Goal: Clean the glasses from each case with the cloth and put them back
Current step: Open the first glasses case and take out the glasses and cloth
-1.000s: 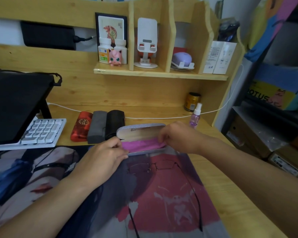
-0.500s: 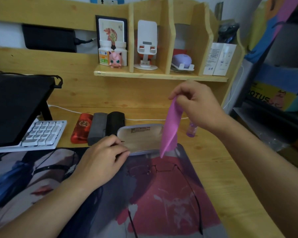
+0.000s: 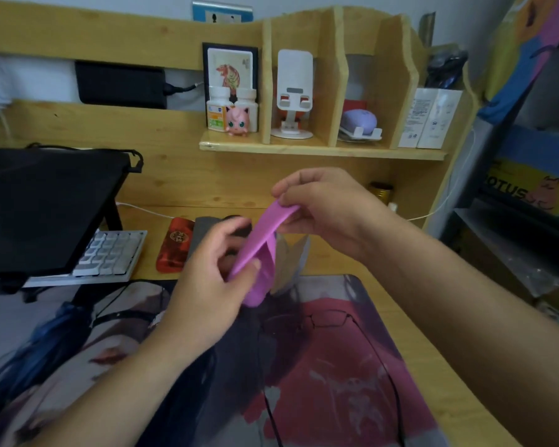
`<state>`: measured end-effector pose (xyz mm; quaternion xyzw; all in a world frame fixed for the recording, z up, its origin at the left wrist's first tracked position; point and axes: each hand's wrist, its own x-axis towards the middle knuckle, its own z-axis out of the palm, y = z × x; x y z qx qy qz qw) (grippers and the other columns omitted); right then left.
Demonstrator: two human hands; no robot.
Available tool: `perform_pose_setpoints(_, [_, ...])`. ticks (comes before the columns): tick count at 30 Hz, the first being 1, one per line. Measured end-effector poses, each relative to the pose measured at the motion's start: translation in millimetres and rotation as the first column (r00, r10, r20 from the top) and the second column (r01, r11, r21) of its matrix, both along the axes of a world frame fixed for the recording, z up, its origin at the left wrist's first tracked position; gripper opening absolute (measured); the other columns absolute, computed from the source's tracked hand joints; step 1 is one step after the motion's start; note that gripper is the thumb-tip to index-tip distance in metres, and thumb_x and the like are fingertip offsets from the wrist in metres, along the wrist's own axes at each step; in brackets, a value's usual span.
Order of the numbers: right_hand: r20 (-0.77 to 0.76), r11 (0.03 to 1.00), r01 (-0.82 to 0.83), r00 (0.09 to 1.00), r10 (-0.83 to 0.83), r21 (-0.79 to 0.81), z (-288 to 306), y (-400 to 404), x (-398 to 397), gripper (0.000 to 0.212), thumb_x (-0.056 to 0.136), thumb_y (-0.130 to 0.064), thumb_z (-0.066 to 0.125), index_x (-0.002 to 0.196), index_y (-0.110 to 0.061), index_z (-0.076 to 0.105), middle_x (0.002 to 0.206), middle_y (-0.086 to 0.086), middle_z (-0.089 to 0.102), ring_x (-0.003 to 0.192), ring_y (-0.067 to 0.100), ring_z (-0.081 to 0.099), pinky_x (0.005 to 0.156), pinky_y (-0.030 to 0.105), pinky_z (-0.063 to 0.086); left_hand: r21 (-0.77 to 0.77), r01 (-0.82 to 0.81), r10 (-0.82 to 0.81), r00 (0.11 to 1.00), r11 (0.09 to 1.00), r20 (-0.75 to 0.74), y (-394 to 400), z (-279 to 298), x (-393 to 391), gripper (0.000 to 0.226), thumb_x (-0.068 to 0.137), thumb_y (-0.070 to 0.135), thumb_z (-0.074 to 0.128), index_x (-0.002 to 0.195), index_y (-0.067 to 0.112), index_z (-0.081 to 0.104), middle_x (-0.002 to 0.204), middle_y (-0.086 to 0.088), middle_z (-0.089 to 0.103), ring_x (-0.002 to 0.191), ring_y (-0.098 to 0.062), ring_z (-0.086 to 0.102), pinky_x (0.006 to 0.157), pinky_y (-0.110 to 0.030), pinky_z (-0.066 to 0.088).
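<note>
left hand (image 3: pixel 213 279): was resting on the open case (image 3: pixel 289 259) down on the desk mat (image 3: pixel 336 382); now lifted off it and raised above the mat, thumb and fingers pinching the lower end of the cloth (image 3: pixel 261 250).
right hand (image 3: pixel 323 208): a second ago at the open case, then raised; now above it, pinching the cloth's upper end.
cloth: out of the case, no longer dangling from one hand; now stretched slantwise between both hands, in front of the case.

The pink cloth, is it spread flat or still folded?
Still folded, not spread: the pink cloth hangs as a narrow doubled strip, pinched between the right hand and left hand.
</note>
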<state>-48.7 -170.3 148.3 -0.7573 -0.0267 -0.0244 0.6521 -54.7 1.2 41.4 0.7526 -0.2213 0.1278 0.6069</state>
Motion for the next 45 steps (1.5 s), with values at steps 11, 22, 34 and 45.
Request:
perform_pose_setpoints(11, [-0.286,0.981,-0.122,0.945,0.161,0.148,-46.5,-8.8,-5.4,0.031,0.093,-0.020,0.068,0.116,0.000,0.069,0.104,0.015,0.069,0.098,0.027,0.064,0.103,0.046,0.049,-0.582,0.118,-0.463,0.738,0.805,-0.491,13.8,18.0,4.2,0.032,0.104,0.024,0.047,0.130,0.017,0.064,0.120,-0.010,0.074,0.112,-0.025,0.070,0.092,-0.042,0.052])
perform_pose_setpoints(22, [0.227,0.942,-0.324,0.927,0.298,0.085,-15.0,-15.6,-5.1,0.024,0.098,0.006,0.050,0.110,-0.006,0.067,0.097,0.007,0.066,0.086,0.016,0.061,0.078,0.028,0.053,-0.864,0.145,-0.800,0.475,0.481,-0.366,15.8,17.9,1.2,0.070,0.096,0.069,0.040,0.139,0.019,0.061,0.149,-0.009,0.053,0.140,-0.027,0.046,0.119,-0.040,0.018])
perform_pose_setpoints(34, [0.571,0.642,0.363,0.808,0.144,-0.676,9.7,-42.4,15.5,0.028,0.097,-0.005,0.043,0.102,-0.020,0.067,0.102,-0.007,0.066,0.097,0.009,0.059,0.085,0.031,0.049,-0.317,0.021,-0.109,0.958,0.948,-0.265,15.7,-7.1,18.0,0.011,0.093,0.026,0.065,0.086,0.021,0.072,0.087,0.006,0.064,0.086,-0.012,0.060,0.082,-0.031,0.047])
perform_pose_setpoints(45, [0.498,0.550,0.405,0.867,0.023,-0.730,-6.8,-86.8,15.2,0.026,0.096,-0.005,0.054,0.102,-0.020,0.075,0.102,-0.009,0.072,0.100,0.006,0.064,0.091,0.028,0.051,0.560,-0.179,0.116,0.983,0.809,0.145,-11.7,-50.4,45.2,0.026,0.093,0.029,0.072,0.118,0.022,0.074,0.130,0.006,0.043,0.114,-0.018,0.057,0.094,-0.024,0.040])
